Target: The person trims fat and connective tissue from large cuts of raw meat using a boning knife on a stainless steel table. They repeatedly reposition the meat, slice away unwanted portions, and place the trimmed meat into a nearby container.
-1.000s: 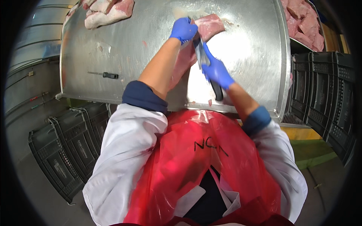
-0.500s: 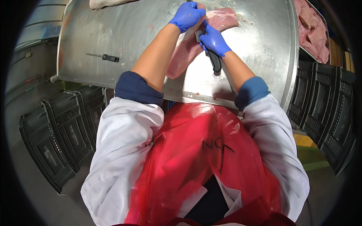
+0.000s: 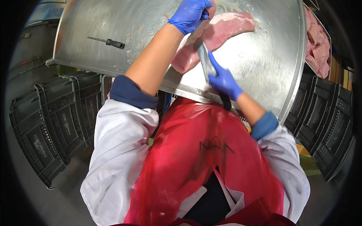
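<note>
A long pale-pink piece of raw meat (image 3: 230, 32) lies slantwise across the metal table (image 3: 147, 22). My left hand (image 3: 189, 16), in a blue glove, is closed on a strip of meat (image 3: 212, 8) at the far edge of the view. That strip hangs down beside the long piece; whether they are still joined cannot be made out. My right hand (image 3: 226, 83), also in a blue glove, grips a knife (image 3: 204, 60) with a black handle. The blade points away from me, its tip close to the near side of the meat.
A thin-shafted tool with a black handle (image 3: 114, 43) rests on the table at the left. At the far right stands a tray heaped with meat pieces (image 3: 317, 43). Dark plastic crates stand below the table, left (image 3: 62, 120) and right (image 3: 320, 113).
My right hand has drawn the knife back toward me and a little right, away from the left hand. The left hand stays at the far side, now with the meat strip lifted.
</note>
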`<state>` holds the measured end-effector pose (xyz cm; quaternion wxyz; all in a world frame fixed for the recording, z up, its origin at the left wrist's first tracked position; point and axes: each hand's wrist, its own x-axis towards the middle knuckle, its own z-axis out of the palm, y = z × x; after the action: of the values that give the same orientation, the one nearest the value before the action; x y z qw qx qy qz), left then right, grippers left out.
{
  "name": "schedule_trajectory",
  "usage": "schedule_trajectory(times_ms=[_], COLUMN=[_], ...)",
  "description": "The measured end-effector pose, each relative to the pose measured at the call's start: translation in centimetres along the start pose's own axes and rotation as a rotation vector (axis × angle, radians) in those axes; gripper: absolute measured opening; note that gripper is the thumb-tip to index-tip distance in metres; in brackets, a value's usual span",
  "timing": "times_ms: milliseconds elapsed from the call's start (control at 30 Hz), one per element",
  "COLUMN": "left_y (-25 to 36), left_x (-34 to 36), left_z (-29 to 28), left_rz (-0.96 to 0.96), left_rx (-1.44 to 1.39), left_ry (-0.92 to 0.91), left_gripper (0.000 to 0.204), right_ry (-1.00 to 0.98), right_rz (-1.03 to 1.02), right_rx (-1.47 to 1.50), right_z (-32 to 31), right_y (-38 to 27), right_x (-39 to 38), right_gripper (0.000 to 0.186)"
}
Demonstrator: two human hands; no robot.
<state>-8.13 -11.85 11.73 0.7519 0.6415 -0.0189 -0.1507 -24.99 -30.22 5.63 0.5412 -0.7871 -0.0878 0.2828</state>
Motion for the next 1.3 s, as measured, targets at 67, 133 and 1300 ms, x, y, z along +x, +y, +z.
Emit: schedule_trajectory(times_ms=[67,133,1300], left_y=[1.4,1.8,0.8], left_x=[-1.5,-2.6,-3.8], left_z=[0.2,0.2,12.2], left_rz=[-0.016,0.071,-0.137], left_rx=[-0.186,-0.111,0.082], left_ry=[-0.003,-0.082,-0.405], left_gripper=[0.012,0.011,0.046], right_ry=[0.041,0.029,0.456], right_rz=[-0.058,0.147,-0.050], right_rx=[-0.008,-0.030,0.095], right_z=[0.6,-0.4,-10.6], right_y=[0.6,-3.8,1.5], right_x=[-0.6,2.7,5.4], right_gripper=[0.078,0.076,0.073])
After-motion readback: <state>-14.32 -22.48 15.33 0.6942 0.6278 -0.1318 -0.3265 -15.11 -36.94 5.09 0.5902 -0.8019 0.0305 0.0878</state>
